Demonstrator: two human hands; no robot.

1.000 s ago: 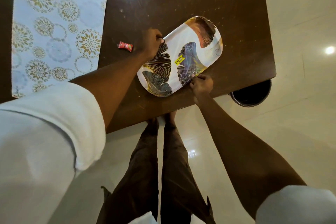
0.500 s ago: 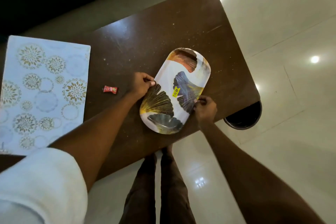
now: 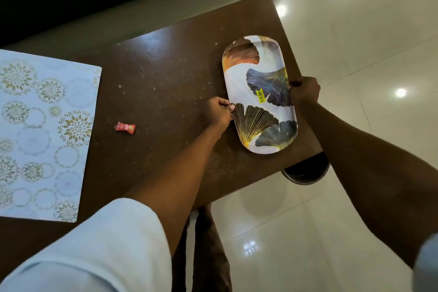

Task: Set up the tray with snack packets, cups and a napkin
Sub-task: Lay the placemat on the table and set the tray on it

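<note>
**Q:** Since half a second ago, what is seen to be altered?

**A:** The tray (image 3: 259, 95) is turned. Its long axis was formerly slanted toward the upper right and is now run almost top to bottom, right of centre in the frame. It is placed near the right edge of the table (image 3: 166, 78).

**Q:** How is it held?

**A:** Both long rims are gripped at about mid-length. The left rim is pinched by the left hand (image 3: 219, 114), with fingers curled at the edge. The right rim is clasped by the right hand (image 3: 304, 91), with fingers folded over it. Whether the tray is lifted or lies flat on the wood cannot be told.

**Q:** Why is such a hold judged to be used?

**A:** Opposed grips allow the tray to be rotated and squared without tipping. A final position is probably being settled before loading.

**Q:** What is loaded so far?

**A:** Nothing is seen on the tray except a yellow price sticker (image 3: 260, 97). One small red packet (image 3: 125, 127) is left at centre left, well apart from the tray. It is near a patterned placemat (image 3: 42, 130) at the left edge. No cups or napkin can be identified.
</note>
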